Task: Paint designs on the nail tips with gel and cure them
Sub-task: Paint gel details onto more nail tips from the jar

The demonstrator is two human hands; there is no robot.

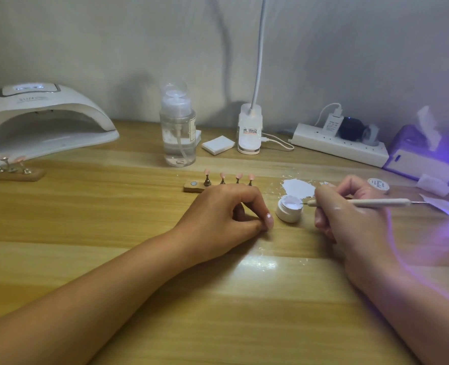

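Note:
My left hand [226, 212] rests on the wooden table, thumb and forefinger pinching a pink nail tip [269, 220] that has a small white dot. Just behind it stands a wooden holder [191, 186] with several pink nail tips [237, 177] on small stands; its left slot is empty. My right hand [349, 217] grips a thin white dotting pen [376, 202]. The pen's fine point touches the rim of a small open white gel jar [289, 208] between my hands. The jar's lid [378, 184] lies behind my right hand.
A white curing lamp [41, 119] sits at the back left, with a second tip holder [10, 173] before it. A clear pump bottle [177, 127], white pads [216, 144], desk lamp base [249, 130], power strip [341, 143] and purple tissue box [423, 159] line the back. White smear [297, 187] on the table.

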